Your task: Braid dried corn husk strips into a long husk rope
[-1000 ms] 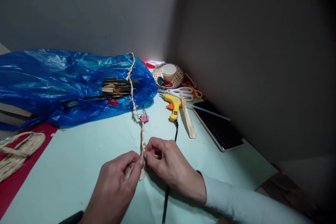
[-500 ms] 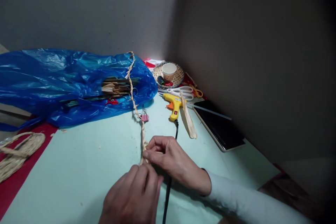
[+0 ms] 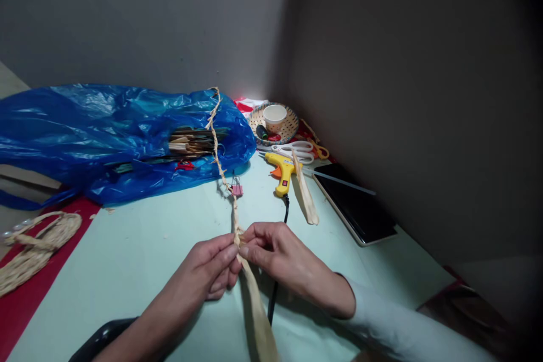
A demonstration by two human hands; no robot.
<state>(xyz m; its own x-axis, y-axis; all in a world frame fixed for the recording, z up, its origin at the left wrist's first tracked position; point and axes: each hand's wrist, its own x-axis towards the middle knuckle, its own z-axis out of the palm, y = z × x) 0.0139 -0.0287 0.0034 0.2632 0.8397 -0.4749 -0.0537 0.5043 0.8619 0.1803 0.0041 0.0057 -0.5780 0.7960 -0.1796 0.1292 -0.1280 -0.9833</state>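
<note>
A thin twisted cord of pale dry husk-like strips runs from the blue bag down toward me. A pink binder clip sits on it partway along. My left hand pinches the cord's near end between thumb and fingers. Close against it, my right hand pinches the same spot from the right side. Below the fingers a wide, flat pale strip trails toward the near edge. The exact grip of the fingertips is partly hidden.
A blue plastic bag with dry strips lies at the left. Beyond my hands are a yellow glue gun, a loose strip, white scissors, a woven tray and a black tablet. A braided coil lies far left.
My left hand has swung from below, up and left, and now pinches the cord beside my right hand. The wide strip has come into view below. The view has shifted slightly.
</note>
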